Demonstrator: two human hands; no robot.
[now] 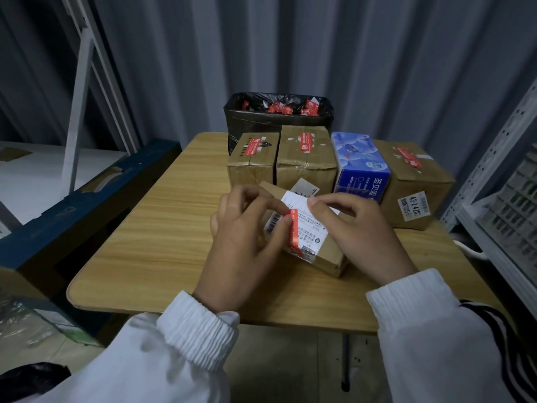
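Note:
A small cardboard parcel lies tilted on the wooden table, with a white shipping label on top and a red sticker strip across it. My left hand pinches the upper end of the red strip between thumb and forefinger. On the parcel's right side rests my right hand, its fingertips pressing the white label near its top corner. Both sleeves are white.
Behind the parcel stand three brown cartons with red stickers and a blue box. A black-lined bin at the table's far edge holds several red scraps. Metal shelving stands on the right, a blue crate on the left.

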